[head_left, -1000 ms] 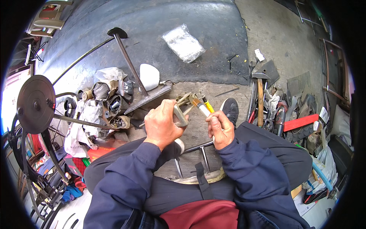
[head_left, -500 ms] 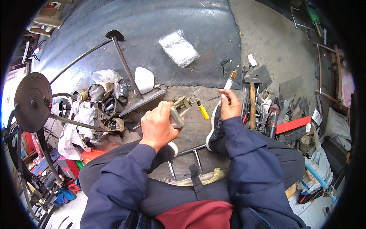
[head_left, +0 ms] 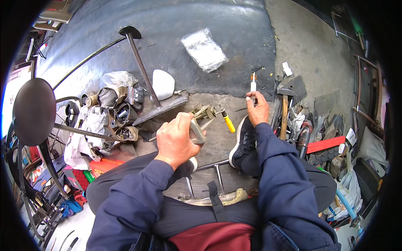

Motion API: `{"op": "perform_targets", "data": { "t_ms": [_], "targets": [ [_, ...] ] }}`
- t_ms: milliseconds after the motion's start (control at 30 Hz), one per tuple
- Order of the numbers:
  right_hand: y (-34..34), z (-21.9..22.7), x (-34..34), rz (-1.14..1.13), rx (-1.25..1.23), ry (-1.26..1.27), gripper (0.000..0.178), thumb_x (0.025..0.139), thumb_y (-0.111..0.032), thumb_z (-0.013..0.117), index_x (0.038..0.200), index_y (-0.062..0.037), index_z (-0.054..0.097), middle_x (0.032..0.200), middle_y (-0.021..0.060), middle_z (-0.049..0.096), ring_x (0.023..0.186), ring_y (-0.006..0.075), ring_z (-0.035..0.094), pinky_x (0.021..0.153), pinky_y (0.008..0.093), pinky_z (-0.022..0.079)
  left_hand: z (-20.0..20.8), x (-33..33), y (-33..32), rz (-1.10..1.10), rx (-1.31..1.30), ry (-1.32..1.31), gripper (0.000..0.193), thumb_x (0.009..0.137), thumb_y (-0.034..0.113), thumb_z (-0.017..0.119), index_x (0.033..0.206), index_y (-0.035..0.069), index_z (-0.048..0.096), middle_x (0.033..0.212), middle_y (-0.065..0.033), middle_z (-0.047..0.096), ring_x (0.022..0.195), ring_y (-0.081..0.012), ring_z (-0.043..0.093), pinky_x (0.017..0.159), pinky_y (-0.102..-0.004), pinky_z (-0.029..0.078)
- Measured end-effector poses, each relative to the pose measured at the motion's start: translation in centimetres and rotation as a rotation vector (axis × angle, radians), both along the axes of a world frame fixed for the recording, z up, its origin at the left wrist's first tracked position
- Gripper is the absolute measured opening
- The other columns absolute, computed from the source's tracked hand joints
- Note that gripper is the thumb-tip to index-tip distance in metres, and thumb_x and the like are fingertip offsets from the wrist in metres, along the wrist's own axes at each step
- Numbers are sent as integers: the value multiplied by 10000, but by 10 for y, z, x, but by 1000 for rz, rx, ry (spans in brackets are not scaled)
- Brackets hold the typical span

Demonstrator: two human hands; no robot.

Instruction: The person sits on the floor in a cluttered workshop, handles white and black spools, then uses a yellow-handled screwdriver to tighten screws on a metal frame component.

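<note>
My left hand [head_left: 178,140] is closed around a grey, hard-looking piece with a loop-like end [head_left: 197,133]; the fingers cover most of it. Ahead and to the right, my right hand [head_left: 258,111] pinches a slim white stick-like tool with an orange-brown end [head_left: 253,85], which points away from me. Its exact kind is unclear. Between the hands, a brass-coloured metal clamp-like tool [head_left: 204,112] lies on the floor beside a yellow handle [head_left: 229,124]. A hammer with a wooden handle [head_left: 284,119] lies right of my right hand.
A metal stand [head_left: 142,69] rises at the left, near a black wheel [head_left: 33,111] on a machine frame. Bundled bags [head_left: 96,125] sit below it. A clear plastic packet [head_left: 204,50] lies on the dark mat. Tools and a red strip [head_left: 325,144] crowd the right.
The white tool in my right hand has turned from a rightward slant to nearly straight ahead. My left hand keeps its hold, with the grey piece slightly turned. The whole view has shifted a little.
</note>
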State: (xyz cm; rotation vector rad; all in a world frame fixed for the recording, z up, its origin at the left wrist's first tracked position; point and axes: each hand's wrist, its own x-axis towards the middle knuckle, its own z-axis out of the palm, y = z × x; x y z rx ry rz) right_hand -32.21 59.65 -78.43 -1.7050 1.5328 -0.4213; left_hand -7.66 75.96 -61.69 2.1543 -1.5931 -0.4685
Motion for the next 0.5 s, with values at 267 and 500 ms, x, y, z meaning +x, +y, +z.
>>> {"op": "perform_targets", "data": {
  "t_ms": [267,500],
  "targets": [
    [-6,78,22,-252,128,-569,199,1022,-224,686,1106,-57,618,818,42,649,615,87,559,561,276,466,-1,-3,-1,-9,20,-50,575,709,302,908,1153,70,626,882,-104,700,758,-329,723,687,-436,564],
    [65,177,4,-270,652,-881,564,1117,-557,457,1240,-34,628,827,61,625,511,66,426,498,273,458,-2,-6,-3,-3,33,-19,505,719,308,873,1090,88,610,913,-109,694,778,-359,719,690,-452,556]
  ]
}}
